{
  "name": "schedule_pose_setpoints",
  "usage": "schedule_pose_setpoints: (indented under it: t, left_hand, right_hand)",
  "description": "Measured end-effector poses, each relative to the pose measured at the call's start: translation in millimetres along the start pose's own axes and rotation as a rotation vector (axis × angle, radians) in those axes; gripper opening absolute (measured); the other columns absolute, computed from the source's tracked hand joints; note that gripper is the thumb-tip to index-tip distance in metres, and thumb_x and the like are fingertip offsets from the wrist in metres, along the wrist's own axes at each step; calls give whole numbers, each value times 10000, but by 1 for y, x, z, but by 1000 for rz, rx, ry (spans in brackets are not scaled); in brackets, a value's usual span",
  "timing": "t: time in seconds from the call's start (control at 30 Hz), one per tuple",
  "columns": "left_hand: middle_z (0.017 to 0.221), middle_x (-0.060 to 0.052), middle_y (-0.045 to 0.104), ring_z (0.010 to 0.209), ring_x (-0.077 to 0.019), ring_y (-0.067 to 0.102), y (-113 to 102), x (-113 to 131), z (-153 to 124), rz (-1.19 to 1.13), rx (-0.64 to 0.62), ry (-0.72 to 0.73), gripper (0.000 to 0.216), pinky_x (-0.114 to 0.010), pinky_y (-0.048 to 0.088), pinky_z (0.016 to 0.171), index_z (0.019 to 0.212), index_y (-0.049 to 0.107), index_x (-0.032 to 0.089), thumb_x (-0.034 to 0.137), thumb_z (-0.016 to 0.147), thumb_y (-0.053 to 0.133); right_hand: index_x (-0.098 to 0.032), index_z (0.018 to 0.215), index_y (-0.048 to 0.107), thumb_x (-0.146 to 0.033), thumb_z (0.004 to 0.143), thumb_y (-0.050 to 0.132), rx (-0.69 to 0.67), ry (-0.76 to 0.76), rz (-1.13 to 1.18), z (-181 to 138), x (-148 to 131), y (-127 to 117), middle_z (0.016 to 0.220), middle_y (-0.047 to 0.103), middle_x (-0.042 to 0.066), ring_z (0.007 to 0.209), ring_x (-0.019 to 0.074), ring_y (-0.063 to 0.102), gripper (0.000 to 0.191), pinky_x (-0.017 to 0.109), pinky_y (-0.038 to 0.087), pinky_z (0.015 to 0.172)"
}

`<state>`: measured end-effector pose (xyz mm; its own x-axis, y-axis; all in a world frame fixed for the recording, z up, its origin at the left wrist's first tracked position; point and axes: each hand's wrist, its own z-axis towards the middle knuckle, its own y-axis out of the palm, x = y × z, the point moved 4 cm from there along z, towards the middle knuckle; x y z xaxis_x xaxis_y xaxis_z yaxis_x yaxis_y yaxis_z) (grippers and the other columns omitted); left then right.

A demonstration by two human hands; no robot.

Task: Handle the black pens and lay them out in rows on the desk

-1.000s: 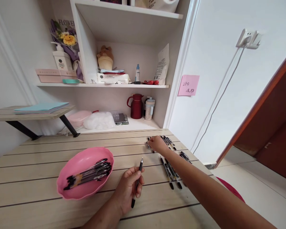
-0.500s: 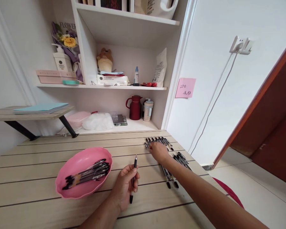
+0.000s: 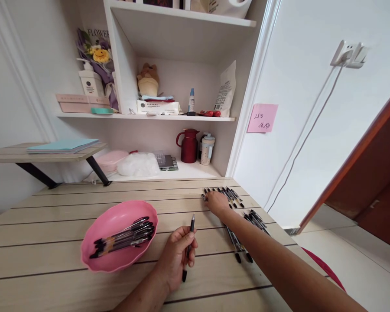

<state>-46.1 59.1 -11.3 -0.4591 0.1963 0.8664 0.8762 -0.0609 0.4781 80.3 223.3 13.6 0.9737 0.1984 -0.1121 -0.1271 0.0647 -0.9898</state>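
Note:
My left hand (image 3: 180, 255) is closed around a dark pen (image 3: 192, 223), held nearly upright with its silver tip up and its black end near the tabletop. My right hand (image 3: 217, 202) reaches to the back right of the table, over the left end of a row of pens (image 3: 234, 195). Its fingers are bent down and their tips are hidden, so what they grip cannot be made out. A small dark piece like a pen cap (image 3: 203, 197) shows beside those fingers. More pens lie in two groups, one (image 3: 234, 242) partly under my right forearm, the other (image 3: 256, 220) right of it.
A pink bowl (image 3: 94, 225) with a bundle of pens (image 3: 126, 238) stands on the left of the slatted table (image 3: 52, 264). Behind are a raised stand (image 3: 6, 152), shelves (image 3: 182, 118), a red jug (image 3: 189, 146) and a cup (image 3: 207, 149). The table's right edge drops to the floor.
The whole view has shifted, so things appear slightly farther right. My left hand still holds the pen, and my right hand stays low at the row of pens.

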Motion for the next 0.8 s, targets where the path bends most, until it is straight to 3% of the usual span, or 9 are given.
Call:
schedule_pose_setpoints:
  t: [0.27, 0.43, 0.5, 0.53, 0.6, 0.7, 0.8]
  left_hand:
    - [606, 54, 500, 375, -22, 385, 0, 1, 0, -11, 7, -15, 227, -161, 239, 364, 831, 510, 172, 310, 677, 606]
    - [598, 53, 491, 382, -23, 383, 0, 1, -1, -20, 34, -3, 241, -158, 242, 368, 816, 496, 168, 307, 665, 622]
    - [597, 54, 489, 386, -23, 382, -1, 1, -1, -19, 32, 5, 227, -157, 245, 369, 801, 495, 168, 307, 670, 619]
    - [598, 54, 489, 388, -23, 384, 0, 1, -1, -17, 28, 11, 218, -157, 247, 370, 793, 495, 168, 307, 675, 614]
    - [598, 53, 492, 390, -24, 386, 0, 1, -1, -8, 20, 24, 204, -157, 250, 369, 778, 496, 167, 309, 683, 608]
    - [585, 57, 493, 379, -24, 384, 1, 1, -2, 11, 28, 30, 213, -157, 247, 363, 760, 496, 169, 321, 673, 618]
    - [571, 63, 492, 361, -20, 372, 1, 1, -3, 34, 58, 30, 238, -152, 218, 347, 730, 479, 175, 341, 658, 633]
  right_hand:
    - [-126, 856, 620, -204, 735, 509, 41, 41, 143, -9, -3, -8, 964, 620, 160, 939, 256, 555, 182, 314, 381, 737]
    - [-153, 760, 617, -323, 813, 396, -6, 2, 354, -37, -18, -15, 783, 647, 83, 725, 157, 595, 284, 228, 383, 581]
    - [-165, 749, 601, -419, 841, 304, -82, -21, 546, -56, -29, -13, 700, 634, 41, 559, 100, 562, 401, 198, 353, 481]
    - [-159, 737, 586, -474, 829, 298, -147, -18, 776, -65, -35, -10, 676, 621, 35, 510, 88, 535, 436, 194, 331, 445]
    - [-152, 662, 539, -545, 749, 414, -200, 13, 1159, -83, -47, -7, 586, 571, 7, 464, 76, 489, 422, 189, 301, 421]
    - [-161, 557, 472, -506, 599, 610, -86, 74, 1430, -100, -58, -8, 448, 459, -51, 420, 65, 417, 374, 194, 293, 428]
    - [-167, 497, 451, -471, 552, 649, 24, 121, 1537, -106, -65, -10, 420, 428, -58, 410, 63, 372, 367, 209, 302, 436]
